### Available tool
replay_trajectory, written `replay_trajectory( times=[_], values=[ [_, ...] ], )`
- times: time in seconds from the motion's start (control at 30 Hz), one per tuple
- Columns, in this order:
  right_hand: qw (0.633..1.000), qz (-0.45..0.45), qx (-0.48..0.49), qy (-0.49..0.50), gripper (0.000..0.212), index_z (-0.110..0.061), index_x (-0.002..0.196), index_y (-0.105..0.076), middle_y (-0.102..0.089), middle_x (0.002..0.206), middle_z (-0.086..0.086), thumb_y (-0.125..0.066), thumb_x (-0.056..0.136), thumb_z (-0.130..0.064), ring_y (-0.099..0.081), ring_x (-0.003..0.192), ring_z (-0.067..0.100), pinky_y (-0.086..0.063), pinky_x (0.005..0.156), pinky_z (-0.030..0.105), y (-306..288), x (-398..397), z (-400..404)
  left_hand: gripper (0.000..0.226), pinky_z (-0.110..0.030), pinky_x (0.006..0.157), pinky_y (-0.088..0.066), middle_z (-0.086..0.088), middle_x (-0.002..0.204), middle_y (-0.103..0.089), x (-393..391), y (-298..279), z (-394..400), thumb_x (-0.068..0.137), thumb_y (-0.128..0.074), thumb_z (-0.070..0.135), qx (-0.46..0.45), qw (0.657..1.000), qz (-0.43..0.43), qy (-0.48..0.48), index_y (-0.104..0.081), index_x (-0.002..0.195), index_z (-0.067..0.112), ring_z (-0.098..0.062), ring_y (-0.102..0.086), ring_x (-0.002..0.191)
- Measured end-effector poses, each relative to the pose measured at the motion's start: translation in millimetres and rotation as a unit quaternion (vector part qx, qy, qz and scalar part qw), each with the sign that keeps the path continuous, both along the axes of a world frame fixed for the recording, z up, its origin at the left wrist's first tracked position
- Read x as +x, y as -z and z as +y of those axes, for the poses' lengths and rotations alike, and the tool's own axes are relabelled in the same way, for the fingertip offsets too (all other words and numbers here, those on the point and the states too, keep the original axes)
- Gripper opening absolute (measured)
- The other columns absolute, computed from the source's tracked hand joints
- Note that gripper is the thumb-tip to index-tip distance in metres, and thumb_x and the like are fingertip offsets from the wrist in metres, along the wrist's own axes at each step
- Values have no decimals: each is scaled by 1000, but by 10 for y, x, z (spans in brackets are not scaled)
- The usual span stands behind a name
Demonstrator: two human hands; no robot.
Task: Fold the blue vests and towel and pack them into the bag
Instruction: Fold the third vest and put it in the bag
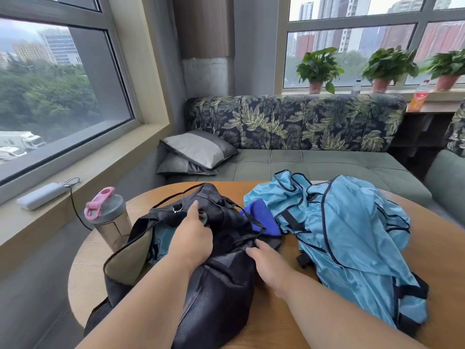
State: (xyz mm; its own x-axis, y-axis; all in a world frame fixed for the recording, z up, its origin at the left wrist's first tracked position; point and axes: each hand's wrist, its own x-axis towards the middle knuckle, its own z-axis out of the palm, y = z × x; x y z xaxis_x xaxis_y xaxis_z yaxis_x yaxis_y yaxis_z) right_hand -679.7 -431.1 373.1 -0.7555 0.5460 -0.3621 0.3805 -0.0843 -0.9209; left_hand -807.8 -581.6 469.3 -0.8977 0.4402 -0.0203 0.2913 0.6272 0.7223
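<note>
A black bag lies open on the round wooden table, with light blue cloth showing inside its left side. My left hand grips the bag's far rim near a strap and metal ring. My right hand grips the near right edge of the opening. A dark blue folded towel rests against the bag's right side. To its right, light blue vests with dark trim lie crumpled in a heap.
A shaker bottle with a pink lid stands left of the bag. A power bank with cable sits on the window sill. Behind the table is a green sofa with grey pillows.
</note>
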Motion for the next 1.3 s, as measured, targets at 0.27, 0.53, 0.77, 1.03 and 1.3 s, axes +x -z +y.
replay_trajectory(
  times=[0.27,0.53,0.77,1.03,1.3],
  values=[
    [996,-6,42,73,36,-25,139,-57,-70,110,3,-56,103,-27,-66,82,14,-49,57,19,-345,539,-45,70,-38,115,-32,-2,136,-55,510,-175,-24,91,-58,22,-21,988,154,-8,-37,158,26,-28,-43,132],
    [969,-30,136,203,37,-36,126,-61,-75,90,-2,-56,89,-30,-70,76,18,-61,79,42,-572,1387,314,63,-37,106,-44,2,126,-59,1082,-144,313,89,-59,24,-32,984,161,69,-47,151,29,-25,-51,119],
    [930,-75,186,307,78,-27,160,-26,-65,119,-1,-62,92,-36,-63,97,25,-50,79,38,-490,2038,665,62,-38,107,-46,5,124,-59,1431,26,570,90,-59,29,-70,979,120,146,-49,151,29,-23,-53,120],
    [969,-120,165,138,18,-22,93,-71,-75,82,-2,-68,93,-39,-70,73,16,-62,77,41,-101,2186,861,59,-36,93,-56,9,121,-61,1619,221,701,89,-61,36,-75,981,30,178,-54,147,32,-17,-63,108],
    [993,-9,96,-73,38,-25,100,-75,-68,74,-6,-54,92,5,-59,70,7,-48,71,21,-265,1955,491,55,-10,68,-45,6,118,-64,1724,499,904,99,-68,38,-6,970,-148,191,-51,149,20,1,-64,92]
  ],
)
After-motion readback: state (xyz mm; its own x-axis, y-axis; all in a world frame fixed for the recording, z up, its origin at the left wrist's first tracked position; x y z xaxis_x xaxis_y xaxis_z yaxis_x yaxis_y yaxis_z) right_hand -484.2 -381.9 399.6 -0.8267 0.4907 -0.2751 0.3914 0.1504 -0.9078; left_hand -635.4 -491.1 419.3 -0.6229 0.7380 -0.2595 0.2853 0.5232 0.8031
